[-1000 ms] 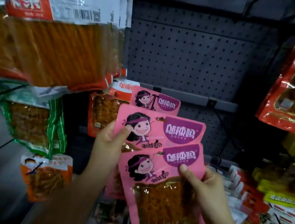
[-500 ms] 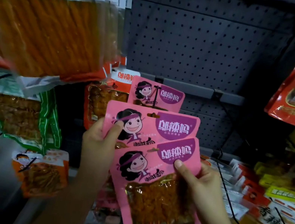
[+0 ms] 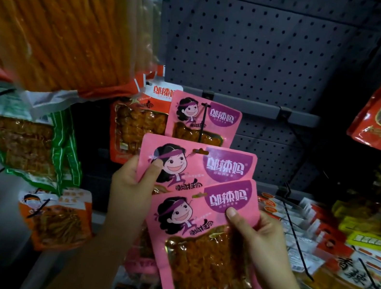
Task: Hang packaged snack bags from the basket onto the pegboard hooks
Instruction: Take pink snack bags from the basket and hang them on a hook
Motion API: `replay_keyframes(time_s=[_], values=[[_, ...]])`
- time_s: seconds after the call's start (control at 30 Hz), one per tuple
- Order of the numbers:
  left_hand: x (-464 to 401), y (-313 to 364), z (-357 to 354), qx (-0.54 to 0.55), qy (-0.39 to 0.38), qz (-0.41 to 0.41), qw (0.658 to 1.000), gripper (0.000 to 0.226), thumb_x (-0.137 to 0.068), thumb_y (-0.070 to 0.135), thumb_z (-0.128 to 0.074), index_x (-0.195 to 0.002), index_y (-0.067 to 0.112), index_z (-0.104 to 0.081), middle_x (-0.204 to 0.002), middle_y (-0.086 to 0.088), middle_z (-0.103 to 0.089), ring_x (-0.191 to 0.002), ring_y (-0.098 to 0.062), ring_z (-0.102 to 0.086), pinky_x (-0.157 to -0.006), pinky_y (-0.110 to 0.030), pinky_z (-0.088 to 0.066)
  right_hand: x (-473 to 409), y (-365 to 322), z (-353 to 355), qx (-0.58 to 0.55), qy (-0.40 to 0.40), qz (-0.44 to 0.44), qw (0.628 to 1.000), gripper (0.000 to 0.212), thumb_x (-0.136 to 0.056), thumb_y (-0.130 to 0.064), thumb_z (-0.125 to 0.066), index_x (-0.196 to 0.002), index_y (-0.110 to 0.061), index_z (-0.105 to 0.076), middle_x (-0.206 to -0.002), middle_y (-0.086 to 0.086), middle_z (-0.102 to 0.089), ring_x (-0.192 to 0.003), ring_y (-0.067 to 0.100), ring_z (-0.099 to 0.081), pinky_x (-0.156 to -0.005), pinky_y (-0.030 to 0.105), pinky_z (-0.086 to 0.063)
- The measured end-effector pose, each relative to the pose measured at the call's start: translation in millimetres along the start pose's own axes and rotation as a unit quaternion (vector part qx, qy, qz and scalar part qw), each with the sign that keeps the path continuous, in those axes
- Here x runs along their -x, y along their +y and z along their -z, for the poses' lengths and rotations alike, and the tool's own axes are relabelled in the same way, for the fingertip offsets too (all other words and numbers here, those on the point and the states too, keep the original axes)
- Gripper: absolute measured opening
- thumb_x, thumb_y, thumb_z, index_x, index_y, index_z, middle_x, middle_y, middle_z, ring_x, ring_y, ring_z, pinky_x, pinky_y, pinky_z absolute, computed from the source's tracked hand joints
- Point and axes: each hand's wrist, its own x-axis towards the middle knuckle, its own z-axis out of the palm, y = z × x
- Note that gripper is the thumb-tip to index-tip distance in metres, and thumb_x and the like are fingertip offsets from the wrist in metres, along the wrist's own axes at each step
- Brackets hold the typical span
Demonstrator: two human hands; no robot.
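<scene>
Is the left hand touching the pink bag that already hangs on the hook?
Apart. The head view shows the left hand gripping a lower pink bag, well below the hung bag.

A dark grey perforated metal pegboard wall (image 3: 263, 55) filled the background, crossed by a paler grey horizontal rail (image 3: 261, 109) with 2 small black brackets. Light was dim, with deep shadow along the panel's right side.

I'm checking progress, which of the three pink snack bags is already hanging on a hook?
The rear pink bag, highest, hangs on a black hook through its top. The left hand and right hand each hold one of the others.
</scene>
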Motion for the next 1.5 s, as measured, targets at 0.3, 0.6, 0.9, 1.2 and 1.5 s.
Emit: replay_keyframes(time_s=[0.3,0.6,0.9,1.2,1.5], values=[[-28,-12,-1,-0.007,-0.029,-0.016,0.999,0.021,-0.091,0.024,-0.058,-0.084,0.04,-0.069,-0.086,0.007,-0.075,-0.077,-0.011,-0.072,-0.059,-0.02,-0.055,-21,1,-9,0.034,0.022,-0.022,0.999,0.015,-0.074,-0.03,-0.072,-0.079,-0.016,-0.073,-0.082,0.003,-0.077,-0.076,0.018,-0.073,-0.072,0.034,-0.053],[-85,-32,-14,-0.076,-0.063,-0.038,0.994,0.014,-0.091,0.022,-0.059,-0.087,0.034,-0.066,-0.081,0.015,-0.073,-0.08,-0.002,-0.07,-0.065,-0.017,-0.054,-71,2,-13,0.046,0.063,-0.064,0.995,0.012,-0.082,-0.024,-0.072,-0.086,-0.013,-0.071,-0.086,0.005,-0.076,-0.084,0.023,-0.073,-0.087,0.046,-0.055],[-156,-45,-42,-0.182,-0.059,-0.033,0.981,0.008,-0.089,0.021,-0.063,-0.09,0.014,-0.066,-0.089,-0.005,-0.071,-0.088,-0.027,-0.068,-0.082,-0.05,-0.055,-114,8,-24,0.063,0.128,-0.062,0.988,0.011,-0.081,-0.028,-0.074,-0.086,-0.019,-0.068,-0.086,0.001,-0.075,-0.083,0.02,-0.072,-0.084,0.044,-0.057],[-178,-53,-53,-0.209,-0.026,-0.02,0.977,0.015,-0.088,0.025,-0.064,-0.088,0.01,-0.067,-0.086,-0.01,-0.071,-0.08,-0.031,-0.067,-0.076,-0.05,-0.056,-106,16,-18,0.02,0.144,-0.088,0.985,0.012,-0.077,-0.025,-0.076,-0.085,-0.018,-0.07,-0.086,0.006,-0.076,-0.083,0.024,-0.073,-0.084,0.047,-0.057],[-88,-46,-19,-0.053,-0.066,0.036,0.996,0.036,-0.076,0.054,-0.063,-0.106,0.036,-0.054,-0.111,0.015,-0.06,-0.105,-0.005,-0.058,-0.086,-0.027,-0.047,-58,-2,-14,-0.062,0.057,-0.036,0.996,0.025,-0.068,-0.032,-0.078,-0.089,-0.02,-0.075,-0.094,0.012,-0.075,-0.09,0.03,-0.072,-0.083,0.043,-0.055]])
